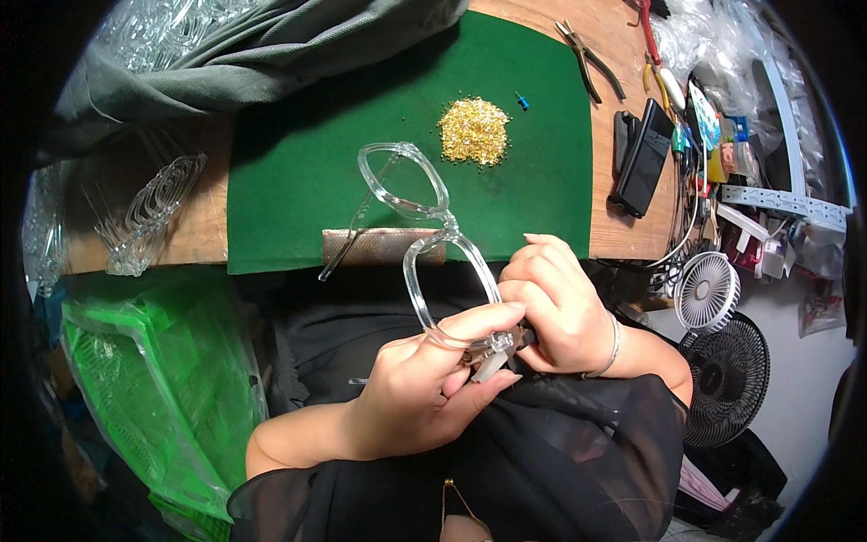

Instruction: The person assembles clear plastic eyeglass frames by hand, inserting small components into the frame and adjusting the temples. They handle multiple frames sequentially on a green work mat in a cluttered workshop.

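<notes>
A clear plastic eyeglass frame [449,219] without visible lenses slants up and away from my hands. My left hand [411,393] is closed, pinching the frame's near end at a corner between thumb and fingers. One clear temple [348,242] hangs from the far end, over a brown patterned strip [390,248] at the mat's front edge. Curled close against that same corner, my right hand [564,312] grips something dark and small [517,337]; its kind is mostly hidden by the fingers. Beyond the frame lies a heap of tiny gold-coloured metal pieces [474,131].
Under the heap spreads a green mat [542,199], with a small blue pin-like piece [523,103]. Pliers [591,61], a black phone [643,158] and fans [707,291] are at right. Clear frame parts [163,203], grey cloth [253,72] and a green crate [153,388] occupy the left.
</notes>
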`<state>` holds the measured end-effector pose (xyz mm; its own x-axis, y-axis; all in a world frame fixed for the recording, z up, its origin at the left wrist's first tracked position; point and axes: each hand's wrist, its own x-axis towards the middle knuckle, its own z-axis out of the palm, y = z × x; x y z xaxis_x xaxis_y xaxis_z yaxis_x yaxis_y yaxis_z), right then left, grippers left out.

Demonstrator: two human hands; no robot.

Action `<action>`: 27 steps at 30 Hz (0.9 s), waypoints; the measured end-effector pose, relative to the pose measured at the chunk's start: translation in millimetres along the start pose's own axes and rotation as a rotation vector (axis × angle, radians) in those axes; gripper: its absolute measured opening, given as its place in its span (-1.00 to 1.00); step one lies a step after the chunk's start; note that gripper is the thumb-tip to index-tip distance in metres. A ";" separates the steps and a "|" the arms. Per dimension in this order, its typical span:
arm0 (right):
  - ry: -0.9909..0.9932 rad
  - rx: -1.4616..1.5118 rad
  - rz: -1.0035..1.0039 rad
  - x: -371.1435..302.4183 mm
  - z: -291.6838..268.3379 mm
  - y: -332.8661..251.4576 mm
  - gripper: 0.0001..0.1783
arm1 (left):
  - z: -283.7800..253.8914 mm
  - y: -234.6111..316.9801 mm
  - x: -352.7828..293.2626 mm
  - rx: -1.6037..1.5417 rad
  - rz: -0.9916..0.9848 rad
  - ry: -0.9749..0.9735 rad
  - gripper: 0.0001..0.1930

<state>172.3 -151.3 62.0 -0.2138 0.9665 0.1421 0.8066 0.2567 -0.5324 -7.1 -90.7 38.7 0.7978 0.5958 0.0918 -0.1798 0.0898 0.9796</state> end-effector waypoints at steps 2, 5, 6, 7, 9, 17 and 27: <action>-0.005 -0.002 0.006 0.1 0.2 -0.5 -0.61 | 1.1 -1.6 -0.9 -0.015 0.023 0.022 -0.44; -0.014 0.003 0.013 -0.9 0.8 -0.7 -0.60 | 2.6 -2.0 -0.5 -0.034 0.031 0.030 -0.45; -0.013 -0.003 0.013 -0.6 0.4 -0.7 -0.60 | 2.1 -1.7 0.4 -0.035 0.038 0.028 -0.45; -0.012 -0.009 0.012 -0.5 0.2 -0.5 -0.60 | 2.1 -1.2 0.5 -0.033 0.035 0.026 -0.45; -0.005 -0.014 0.006 -0.6 0.7 0.2 -0.61 | 2.0 0.0 0.0 -0.029 0.020 0.021 -0.46; 0.006 -0.063 -0.002 -1.2 3.6 0.6 -0.71 | 2.3 5.8 4.9 0.057 0.065 0.043 -0.55; -0.081 -0.036 0.098 -7.9 7.4 0.9 -0.73 | 1.8 0.5 4.7 0.134 0.044 0.029 -0.59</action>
<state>170.6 -158.7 54.2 -0.1752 0.9843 0.0225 0.8448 0.1621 -0.5100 -2.5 -89.3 39.9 0.7737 0.6197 0.1317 -0.1341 -0.0431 0.9900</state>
